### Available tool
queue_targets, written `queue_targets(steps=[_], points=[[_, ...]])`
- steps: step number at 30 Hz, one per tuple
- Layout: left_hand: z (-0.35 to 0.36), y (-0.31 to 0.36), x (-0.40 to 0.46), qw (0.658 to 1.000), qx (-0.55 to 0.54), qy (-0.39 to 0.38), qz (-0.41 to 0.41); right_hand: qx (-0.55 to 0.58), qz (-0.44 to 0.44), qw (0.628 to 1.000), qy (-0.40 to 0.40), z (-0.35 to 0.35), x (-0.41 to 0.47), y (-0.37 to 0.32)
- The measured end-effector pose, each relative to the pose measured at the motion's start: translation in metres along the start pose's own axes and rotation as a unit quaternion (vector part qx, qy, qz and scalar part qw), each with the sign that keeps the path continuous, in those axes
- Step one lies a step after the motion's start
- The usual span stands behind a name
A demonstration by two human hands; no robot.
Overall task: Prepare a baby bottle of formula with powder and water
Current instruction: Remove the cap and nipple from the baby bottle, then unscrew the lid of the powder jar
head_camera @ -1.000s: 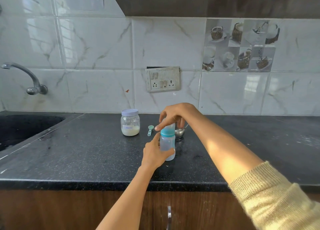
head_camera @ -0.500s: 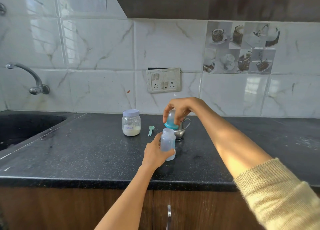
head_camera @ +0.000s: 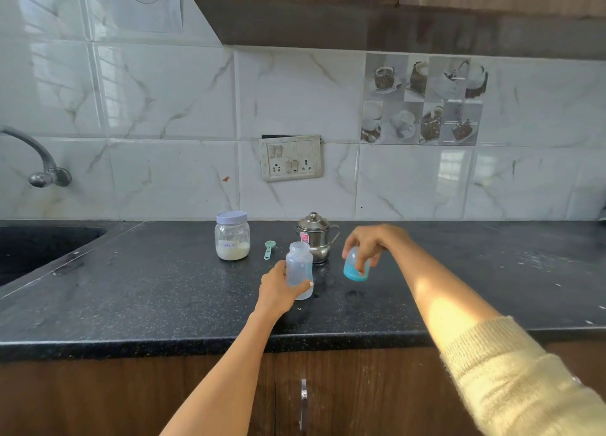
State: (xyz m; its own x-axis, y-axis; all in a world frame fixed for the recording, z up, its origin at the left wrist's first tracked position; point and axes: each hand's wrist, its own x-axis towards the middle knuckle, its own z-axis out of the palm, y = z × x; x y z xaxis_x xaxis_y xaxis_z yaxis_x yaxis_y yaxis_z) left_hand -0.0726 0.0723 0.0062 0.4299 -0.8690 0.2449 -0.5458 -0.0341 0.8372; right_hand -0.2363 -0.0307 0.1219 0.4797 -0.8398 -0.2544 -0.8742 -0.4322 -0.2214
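Open baby bottle in the left grip, its blue cap in the right.

The black speckled desk (head_camera: 164,291) carries everything — both grips work over its middle. The left hand (head_camera: 278,289) wraps thumb and fingers round the lower body of the clear baby bottle (head_camera: 299,268), which stands upright on the desk with its neck open. The right hand (head_camera: 370,242), just right of that grip, pinches the blue-ringed bottle cap (head_camera: 355,270) from above with curled fingers, holding it low over the desk and apart from the bottle. Behind the two grips, close to the bottle, stands a lidded steel pot (head_camera: 316,235). Left of the left grip stands the powder jar (head_camera: 232,237), its lid on, white powder in its bottom — and between jar and bottle lies a small green scoop (head_camera: 269,249).
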Motion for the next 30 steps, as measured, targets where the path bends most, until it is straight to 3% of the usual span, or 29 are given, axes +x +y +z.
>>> queue_targets(steps=[7,19,30], points=[[0.000,-0.009,0.009,1.000,-0.008,0.002,0.002,-0.023,0.003,0.999,-0.025,0.032,0.020,0.016],[-0.004,-0.008,0.004,1.000,-0.025,0.010,0.003,-0.025,-0.009,0.999,-0.024,0.025,0.024,0.013],[-0.082,-0.007,-0.007,0.986,-0.082,0.148,0.000,0.020,-0.133,0.987,0.086,-0.025,-0.006,-0.076]])
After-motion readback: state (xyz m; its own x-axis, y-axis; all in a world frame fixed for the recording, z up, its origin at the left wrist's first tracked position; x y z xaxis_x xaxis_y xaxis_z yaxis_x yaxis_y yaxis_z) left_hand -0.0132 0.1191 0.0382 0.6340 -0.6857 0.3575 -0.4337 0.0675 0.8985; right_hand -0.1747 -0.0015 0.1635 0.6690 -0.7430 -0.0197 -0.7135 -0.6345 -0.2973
